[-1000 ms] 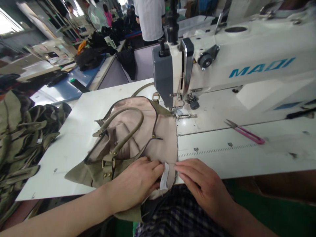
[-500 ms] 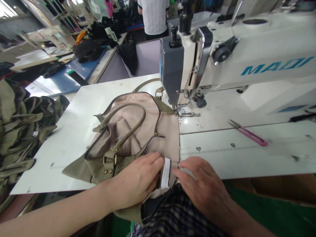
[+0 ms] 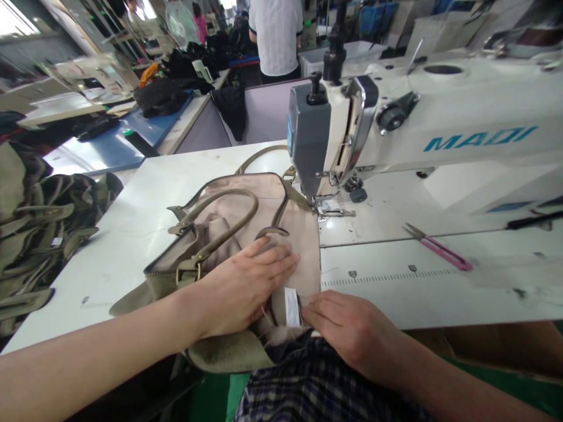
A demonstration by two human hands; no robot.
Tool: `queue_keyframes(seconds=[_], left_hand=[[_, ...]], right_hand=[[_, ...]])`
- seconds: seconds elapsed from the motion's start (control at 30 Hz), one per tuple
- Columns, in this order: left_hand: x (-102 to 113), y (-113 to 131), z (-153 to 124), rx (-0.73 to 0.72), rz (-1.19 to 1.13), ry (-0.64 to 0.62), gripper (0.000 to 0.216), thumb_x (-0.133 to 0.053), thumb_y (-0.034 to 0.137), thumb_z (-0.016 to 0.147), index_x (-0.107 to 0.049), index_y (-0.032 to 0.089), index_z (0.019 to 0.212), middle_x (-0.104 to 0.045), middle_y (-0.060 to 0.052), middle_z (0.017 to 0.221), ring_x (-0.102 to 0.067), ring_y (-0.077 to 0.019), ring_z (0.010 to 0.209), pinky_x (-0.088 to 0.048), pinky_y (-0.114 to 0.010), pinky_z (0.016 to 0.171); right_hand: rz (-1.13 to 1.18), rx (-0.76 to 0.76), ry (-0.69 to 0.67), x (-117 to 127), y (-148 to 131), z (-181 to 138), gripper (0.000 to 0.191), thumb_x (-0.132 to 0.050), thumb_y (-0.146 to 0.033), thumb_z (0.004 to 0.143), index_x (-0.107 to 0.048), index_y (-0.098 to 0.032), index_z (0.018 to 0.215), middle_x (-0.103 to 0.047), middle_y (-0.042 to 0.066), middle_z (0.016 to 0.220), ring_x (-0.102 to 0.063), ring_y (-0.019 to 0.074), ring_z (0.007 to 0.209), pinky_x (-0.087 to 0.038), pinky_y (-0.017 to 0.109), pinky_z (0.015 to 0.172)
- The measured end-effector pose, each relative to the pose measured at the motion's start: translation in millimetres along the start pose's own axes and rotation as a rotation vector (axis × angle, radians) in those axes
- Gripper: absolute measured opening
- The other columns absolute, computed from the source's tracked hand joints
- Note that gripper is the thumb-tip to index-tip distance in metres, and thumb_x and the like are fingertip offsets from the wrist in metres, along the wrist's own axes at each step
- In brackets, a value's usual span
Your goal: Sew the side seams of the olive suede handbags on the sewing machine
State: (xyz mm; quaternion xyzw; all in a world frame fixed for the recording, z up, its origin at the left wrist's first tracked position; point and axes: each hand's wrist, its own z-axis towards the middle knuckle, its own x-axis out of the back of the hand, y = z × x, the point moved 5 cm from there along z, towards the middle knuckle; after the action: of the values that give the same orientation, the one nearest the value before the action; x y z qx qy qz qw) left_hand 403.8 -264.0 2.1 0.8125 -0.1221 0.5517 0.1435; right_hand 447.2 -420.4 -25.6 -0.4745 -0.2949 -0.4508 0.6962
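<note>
A handbag of olive fabric lies on the white sewing table (image 3: 132, 199) with its pale pink lining (image 3: 305, 246) turned outward. Its far corner sits by the needle and presser foot (image 3: 314, 205) of the sewing machine (image 3: 396, 140). My left hand (image 3: 253, 281) rests on the lining with fingers stretched out. Along the lining's near edge, my right hand (image 3: 352, 325) pinches the cloth, close to a white label (image 3: 291, 306). The bag's handles (image 3: 241, 220) curve up to the left of the machine, and brass rings show at the strap ends.
Pink-handled thread snips (image 3: 444, 249) lie right of the bag, beyond a printed ruler scale (image 3: 387, 276). Several olive bag pieces (image 3: 30, 228) are heaped at left. Across a low partition stands a person in a white shirt (image 3: 277, 35).
My left hand has moved forward on the lining and flattened out. My right hand has closed its fingers on the edge near the label. The view has tilted slightly up.
</note>
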Motion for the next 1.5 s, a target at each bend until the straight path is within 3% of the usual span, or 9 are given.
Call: queue_keyframes(seconds=[0.07,0.23,0.33,0.43,0.57,0.87,1.03,1.3,1.5], left_hand=[[0,10,4,-0.049,-0.046,-0.029,0.072,-0.049,0.025,0.083,-0.024,0.016,0.150,-0.020,-0.009,0.158,-0.018,-0.0258,0.146,-0.011,-0.045,0.118],[-4,30,19,-0.021,-0.125,-0.071,0.082,-0.060,0.027,0.075,-0.026,0.024,0.149,-0.016,-0.016,0.158,-0.023,-0.0383,0.143,-0.023,-0.062,0.110],[1,29,25,-0.033,-0.153,-0.061,0.080,-0.061,0.025,0.073,-0.032,0.024,0.147,-0.022,-0.009,0.157,-0.026,-0.0405,0.141,-0.027,-0.065,0.108],[10,24,27,-0.056,-0.178,-0.098,0.071,-0.056,0.020,0.077,-0.036,0.025,0.145,-0.027,-0.001,0.156,-0.025,-0.0349,0.142,-0.023,-0.062,0.113],[13,23,27,-0.077,-0.216,-0.191,0.060,-0.048,0.019,0.085,-0.038,0.015,0.144,-0.030,-0.006,0.153,-0.030,-0.0232,0.142,-0.015,-0.046,0.120],[17,-11,35,-0.040,-0.245,-0.074,0.055,-0.047,0.011,0.086,-0.044,0.018,0.141,-0.042,-0.005,0.147,-0.043,-0.0206,0.134,-0.025,-0.041,0.117],[26,-27,47,-0.022,-0.225,-0.078,0.054,-0.044,0.010,0.087,-0.046,0.019,0.139,-0.045,-0.003,0.146,-0.042,-0.0174,0.136,-0.022,-0.041,0.118],[36,-51,65,-0.013,-0.153,-0.166,0.059,-0.042,0.008,0.085,-0.042,0.020,0.143,-0.038,-0.002,0.150,-0.037,-0.0179,0.139,-0.025,-0.040,0.117],[39,-68,77,0.006,-0.089,-0.193,0.061,-0.042,0.006,0.084,-0.039,0.018,0.144,-0.036,-0.003,0.151,-0.035,-0.0170,0.140,-0.017,-0.042,0.119]], right_hand=[[0.048,0.002,-0.004,5,4,-5,0.030,-0.035,-0.008,0.097,-0.065,-0.010,0.099,-0.067,0.011,0.085,-0.063,0.0197,0.084,-0.055,0.031,0.079],[0.139,0.026,0.002,22,15,-19,0.030,-0.034,-0.010,0.099,-0.064,-0.007,0.104,-0.068,0.013,0.092,-0.063,0.0210,0.094,-0.054,0.032,0.088],[0.151,0.015,0.008,24,22,-20,0.033,-0.033,-0.011,0.100,-0.065,-0.007,0.102,-0.069,0.013,0.092,-0.064,0.0201,0.094,-0.053,0.029,0.089],[0.138,-0.006,0.041,23,28,-15,0.035,-0.031,-0.014,0.101,-0.066,-0.008,0.102,-0.069,0.012,0.092,-0.065,0.0189,0.093,-0.053,0.027,0.090],[0.137,-0.021,0.094,23,36,-9,0.035,-0.031,-0.016,0.102,-0.066,-0.010,0.102,-0.069,0.010,0.093,-0.064,0.0170,0.094,-0.052,0.025,0.091],[0.139,-0.034,-0.017,7,61,-5,0.033,-0.039,-0.010,0.097,-0.054,-0.008,0.126,-0.064,0.013,0.116,-0.055,0.0223,0.115,-0.046,0.034,0.104],[0.248,-0.186,0.034,13,83,8,0.022,-0.044,-0.019,0.099,-0.063,-0.014,0.108,-0.068,0.008,0.101,-0.064,0.0198,0.099,-0.055,0.030,0.089],[0.239,-0.040,0.038,15,104,21,0.025,-0.041,-0.018,0.101,-0.062,-0.014,0.114,-0.066,0.009,0.107,-0.059,0.0207,0.107,-0.051,0.033,0.097],[0.044,0.021,0.108,18,116,33,0.029,-0.037,-0.018,0.102,-0.065,-0.010,0.104,-0.066,0.011,0.096,-0.061,0.0202,0.096,-0.055,0.031,0.087]])
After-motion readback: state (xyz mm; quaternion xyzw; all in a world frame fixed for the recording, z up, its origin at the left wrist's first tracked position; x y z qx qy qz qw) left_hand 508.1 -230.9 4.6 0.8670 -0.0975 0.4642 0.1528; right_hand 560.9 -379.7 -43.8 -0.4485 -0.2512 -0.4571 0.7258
